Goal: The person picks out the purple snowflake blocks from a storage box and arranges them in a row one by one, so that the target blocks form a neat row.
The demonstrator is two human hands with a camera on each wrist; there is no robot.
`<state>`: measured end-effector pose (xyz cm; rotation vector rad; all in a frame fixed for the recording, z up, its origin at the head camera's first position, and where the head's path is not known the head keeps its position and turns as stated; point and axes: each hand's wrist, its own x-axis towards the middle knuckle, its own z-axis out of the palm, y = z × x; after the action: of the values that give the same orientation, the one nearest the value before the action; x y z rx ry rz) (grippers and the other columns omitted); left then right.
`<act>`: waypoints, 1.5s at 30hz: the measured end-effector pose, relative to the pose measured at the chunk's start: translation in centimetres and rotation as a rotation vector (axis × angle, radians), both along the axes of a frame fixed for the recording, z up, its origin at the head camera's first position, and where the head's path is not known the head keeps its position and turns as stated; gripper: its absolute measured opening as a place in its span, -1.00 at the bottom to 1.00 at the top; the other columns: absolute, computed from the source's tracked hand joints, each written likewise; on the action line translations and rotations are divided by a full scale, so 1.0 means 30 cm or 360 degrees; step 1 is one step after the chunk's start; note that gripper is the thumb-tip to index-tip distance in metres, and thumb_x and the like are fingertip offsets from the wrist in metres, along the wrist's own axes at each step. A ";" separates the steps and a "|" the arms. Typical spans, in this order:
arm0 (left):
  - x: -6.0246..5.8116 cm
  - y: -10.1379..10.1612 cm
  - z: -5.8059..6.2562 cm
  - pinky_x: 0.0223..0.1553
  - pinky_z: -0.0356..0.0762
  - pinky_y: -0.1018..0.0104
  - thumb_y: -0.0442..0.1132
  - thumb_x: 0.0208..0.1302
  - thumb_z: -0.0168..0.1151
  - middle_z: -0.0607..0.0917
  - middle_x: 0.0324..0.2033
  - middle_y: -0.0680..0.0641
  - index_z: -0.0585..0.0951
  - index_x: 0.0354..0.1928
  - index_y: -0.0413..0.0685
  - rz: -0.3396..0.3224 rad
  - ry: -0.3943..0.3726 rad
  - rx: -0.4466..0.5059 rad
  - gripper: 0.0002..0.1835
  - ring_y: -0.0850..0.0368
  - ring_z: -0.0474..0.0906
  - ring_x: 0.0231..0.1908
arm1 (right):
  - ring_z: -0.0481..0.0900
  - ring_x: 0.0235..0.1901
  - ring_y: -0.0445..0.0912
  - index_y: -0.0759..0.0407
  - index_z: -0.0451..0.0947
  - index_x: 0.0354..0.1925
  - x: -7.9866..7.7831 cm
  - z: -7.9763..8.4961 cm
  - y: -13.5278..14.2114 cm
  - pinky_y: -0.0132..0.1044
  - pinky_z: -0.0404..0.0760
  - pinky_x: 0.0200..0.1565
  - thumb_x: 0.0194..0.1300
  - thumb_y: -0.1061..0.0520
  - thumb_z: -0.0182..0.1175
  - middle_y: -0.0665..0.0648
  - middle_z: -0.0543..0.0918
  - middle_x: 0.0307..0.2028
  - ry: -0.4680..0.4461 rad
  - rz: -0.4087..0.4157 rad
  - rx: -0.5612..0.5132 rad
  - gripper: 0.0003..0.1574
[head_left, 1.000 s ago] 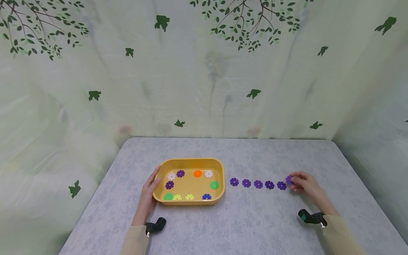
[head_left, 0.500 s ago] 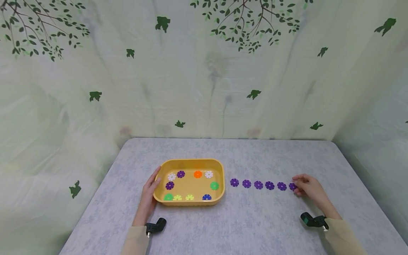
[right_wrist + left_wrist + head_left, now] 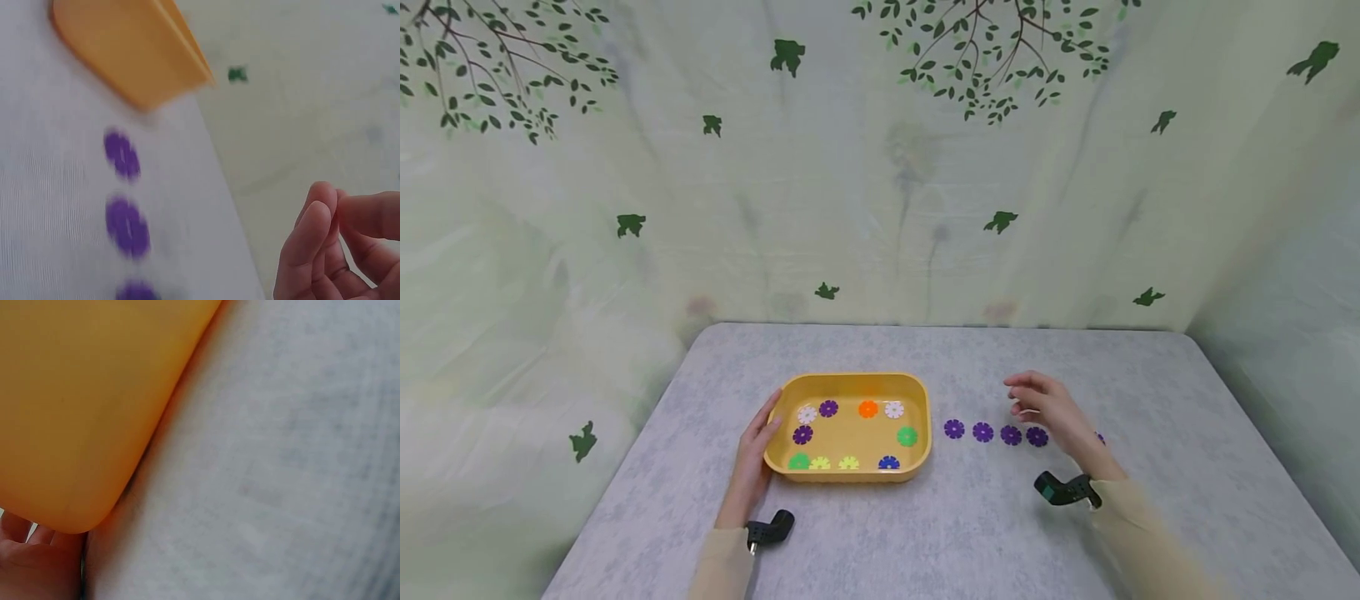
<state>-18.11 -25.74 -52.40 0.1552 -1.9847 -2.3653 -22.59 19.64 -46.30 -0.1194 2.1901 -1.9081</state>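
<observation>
My left hand (image 3: 751,458) holds the left side of a yellow tray (image 3: 850,478), its thumb at the rim and its fingers along the outer wall. In the left wrist view the fingers show beside the tray's corner (image 3: 75,512). My right hand (image 3: 1054,414) hovers above the table, loosely bent, with nothing in it. Below it runs a row of purple flower-shaped slotted discs (image 3: 982,432). One end disc (image 3: 1100,437) peeks out behind the wrist, and part of the row is hidden. The right wrist view shows blurred purple discs (image 3: 128,228) and the tray (image 3: 125,56).
Inside the tray lie several loose discs: orange (image 3: 868,409), white (image 3: 894,409), green (image 3: 907,437), yellow (image 3: 848,462), blue (image 3: 889,462) and purple (image 3: 828,408). The grey table (image 3: 880,542) ends at a pale leaf-printed curtain (image 3: 880,208). A black wrist camera (image 3: 1063,489) sits on each arm.
My right hand first lowered a purple disc to the right end of the row, let go of it, then rose and moved left. The left hand and tray have stayed in place.
</observation>
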 end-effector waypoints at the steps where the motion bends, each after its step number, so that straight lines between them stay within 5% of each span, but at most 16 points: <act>1: 0.000 0.000 0.000 0.31 0.16 0.34 -0.07 0.46 0.01 0.16 0.43 0.10 0.23 0.44 0.13 0.0002 -0.0001 -0.0005 -0.45 0.19 0.04 0.39 | 0.55 -0.37 -0.12 0.48 0.33 0.13 -0.008 0.003 -0.041 -0.25 0.64 -0.22 0.47 0.12 0.01 0.25 0.51 -0.20 -0.0001 0.0028 -0.0016 -0.54; 11: 0.001 -0.005 0.001 0.34 0.09 0.30 -0.09 0.47 0.01 0.15 0.43 0.11 0.23 0.45 0.12 -0.0008 0.0004 0.0005 -0.45 0.20 0.00 0.40 | 0.56 -0.40 -0.11 0.48 0.38 0.11 -0.060 0.013 -0.463 -0.27 0.66 -0.21 0.43 0.19 0.03 0.36 0.55 -0.10 -0.0200 0.0333 -0.0252 -0.59; 18: 0.002 -0.002 0.002 0.36 0.06 0.23 -0.11 0.47 -0.01 0.14 0.43 0.12 0.23 0.45 0.12 0.0003 -0.0008 -0.0016 -0.46 0.19 -0.02 0.41 | 0.60 -0.35 -0.07 0.45 0.38 0.17 -0.080 0.029 -0.645 -0.18 0.64 -0.11 0.42 0.19 0.06 0.36 0.55 0.01 -0.0300 0.0471 -0.0307 -0.54; 25: 0.003 -0.002 0.000 0.36 0.07 0.22 -0.10 0.47 -0.01 0.14 0.43 0.12 0.23 0.45 0.13 -0.0005 -0.0026 -0.0022 -0.46 0.19 -0.01 0.41 | 0.61 -0.09 0.18 0.41 0.41 0.16 -0.106 0.010 -0.757 -0.09 0.61 -0.04 0.43 0.18 0.03 0.38 0.51 0.09 -0.0315 0.0534 -0.0197 -0.57; 39: 0.003 -0.002 0.002 0.36 0.07 0.20 -0.12 0.49 -0.04 0.13 0.43 0.12 0.22 0.45 0.13 -0.0029 -0.0007 -0.0025 -0.47 0.18 0.00 0.40 | 0.62 -0.10 0.15 0.35 0.33 0.29 -0.128 -0.048 -0.888 -0.16 0.62 -0.04 0.49 0.25 -0.12 0.36 0.44 0.10 -0.0658 0.0445 -0.0262 -0.54; 45: 0.004 -0.010 0.001 0.36 0.06 0.20 -0.11 0.49 -0.05 0.13 0.44 0.13 0.22 0.45 0.14 -0.0029 -0.0005 -0.0035 -0.48 0.19 -0.02 0.41 | 0.62 -0.10 0.17 0.44 0.30 0.27 -0.118 -0.060 -0.900 -0.16 0.63 -0.06 0.49 0.28 -0.13 0.35 0.43 0.10 -0.0619 0.0483 -0.0171 -0.54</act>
<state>-17.99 -26.04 -52.38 0.1403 -2.0216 -2.3547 -26.11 -7.36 -48.11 -0.0846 1.7104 -1.7106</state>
